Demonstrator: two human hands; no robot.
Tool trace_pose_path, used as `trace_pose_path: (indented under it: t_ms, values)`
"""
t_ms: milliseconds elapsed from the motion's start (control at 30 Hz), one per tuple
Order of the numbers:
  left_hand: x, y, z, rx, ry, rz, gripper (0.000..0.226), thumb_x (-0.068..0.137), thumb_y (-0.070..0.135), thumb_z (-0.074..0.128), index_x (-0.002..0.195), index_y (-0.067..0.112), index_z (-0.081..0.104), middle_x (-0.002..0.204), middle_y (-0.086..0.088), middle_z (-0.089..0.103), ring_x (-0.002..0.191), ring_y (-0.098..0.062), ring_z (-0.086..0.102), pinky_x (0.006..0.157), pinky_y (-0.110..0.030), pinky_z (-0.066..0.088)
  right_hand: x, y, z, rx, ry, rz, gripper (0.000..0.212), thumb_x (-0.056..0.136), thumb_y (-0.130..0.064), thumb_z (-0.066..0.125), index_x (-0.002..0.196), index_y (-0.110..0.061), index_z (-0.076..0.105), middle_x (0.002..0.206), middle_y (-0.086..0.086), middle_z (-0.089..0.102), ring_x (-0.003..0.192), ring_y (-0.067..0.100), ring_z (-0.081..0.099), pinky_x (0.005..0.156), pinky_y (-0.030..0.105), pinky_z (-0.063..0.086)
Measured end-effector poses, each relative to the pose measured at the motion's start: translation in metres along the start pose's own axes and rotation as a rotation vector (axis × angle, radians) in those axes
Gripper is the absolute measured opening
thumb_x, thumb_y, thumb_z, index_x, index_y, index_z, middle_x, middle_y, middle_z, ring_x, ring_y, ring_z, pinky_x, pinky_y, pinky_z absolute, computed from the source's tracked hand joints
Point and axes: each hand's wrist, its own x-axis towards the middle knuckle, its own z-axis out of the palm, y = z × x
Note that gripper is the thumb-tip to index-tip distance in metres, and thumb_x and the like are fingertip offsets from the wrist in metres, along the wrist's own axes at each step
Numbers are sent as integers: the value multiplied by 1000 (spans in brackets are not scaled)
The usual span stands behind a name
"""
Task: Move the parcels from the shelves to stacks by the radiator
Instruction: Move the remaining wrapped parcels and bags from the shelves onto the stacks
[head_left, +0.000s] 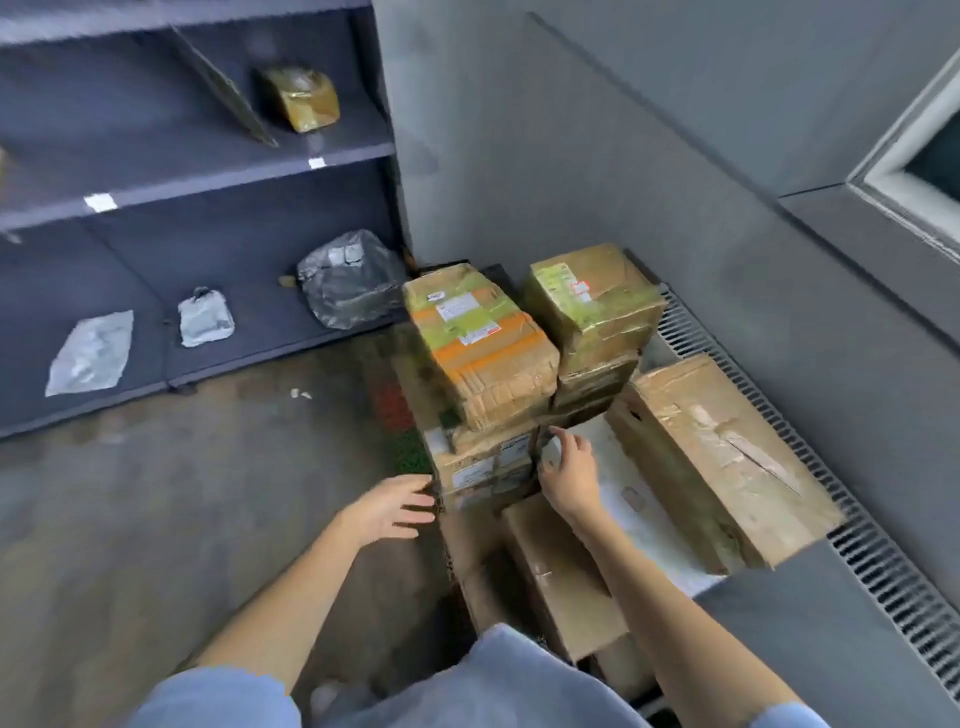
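Several taped brown parcels are stacked beside the radiator (878, 545) on the right. An orange-and-green taped parcel (480, 343) tops one stack, a second taped box (592, 306) tops the one behind, and a long brown box (722, 457) lies by the radiator. My left hand (392, 506) is open, its fingers against the left side of a labelled box (480, 470) lower in the stack. My right hand (569, 467) rests with loosely bent fingers at that box's right edge, over a flat white parcel (639, 509). Parcels still on the shelves (208, 182): a brown one (304, 98) and grey bags (350, 278).
Two smaller grey bags (205, 317) (91, 353) lie on the bottom shelf, and a flat parcel (228, 88) leans upright on the upper shelf. Bare concrete floor (182, 493) spreads to the left. A window sill (914, 171) runs above the radiator. Another brown box (561, 571) lies near my knees.
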Motion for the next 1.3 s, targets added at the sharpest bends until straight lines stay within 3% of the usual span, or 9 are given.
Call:
trace_pose_path:
  t_ms: [167,300,433,600,700,767,1000,1133,1300]
  values:
    - [-62,-60,-164,-412,154,137,38,99,25,38,135,16,44,139,-15,48,101,-25,56,90,-40,42,-27,-138,137,-108,-241,-237,39,88,-6,49,127,-6,53,135,18,42,126,33,42,106,31,32]
    - [-141,-142,-286,-565,383,163,43,100,23,30,142,13,35,143,-16,44,79,-15,56,71,-25,40,-69,-243,259,-174,-449,-451,36,87,1,48,122,1,57,129,20,53,128,30,38,102,21,26]
    - [-212,-224,-376,-765,643,171,43,101,22,27,142,11,35,112,-10,59,81,-14,60,73,-23,41,-121,-318,367,-230,-667,-595,33,88,3,48,119,-1,59,129,20,51,125,31,43,99,23,32]
    - [-239,-288,-444,-963,759,203,24,100,16,30,119,16,44,110,-7,56,76,-13,52,68,-22,38,-139,-371,460,-336,-852,-658,32,88,0,48,115,-7,62,128,18,49,100,26,59,86,25,41]
    - [-225,-296,-491,-1004,716,149,19,97,20,40,113,19,51,92,1,61,82,-13,57,71,-25,43,-116,-401,509,-318,-860,-608,32,85,5,47,109,-6,66,120,18,56,63,-6,61,64,11,43]
    - [-214,-287,-540,-1004,686,145,21,96,22,43,114,19,52,93,0,61,83,-14,58,71,-26,45,-93,-437,544,-244,-830,-531,32,85,7,46,104,-8,67,107,14,60,44,-4,52,46,8,35]
    - [-222,-212,-751,-979,760,201,36,98,24,39,131,12,49,113,-8,55,101,-23,54,86,-36,43,-53,-663,625,59,-882,-487,25,90,1,48,109,-7,63,88,-2,55,83,17,52,68,23,41]
    - [-234,-179,-843,-804,852,206,37,98,27,41,130,10,49,113,-9,55,99,-24,54,78,-31,44,-54,-770,680,127,-847,-515,17,91,-4,51,101,-9,64,80,2,58,67,9,53,57,16,44]
    - [-240,-206,-920,-867,774,219,37,101,26,34,132,10,48,116,-13,54,100,-25,55,79,-31,45,-83,-822,777,-3,-1028,-517,20,91,0,50,105,3,63,81,7,58,74,19,53,61,21,40]
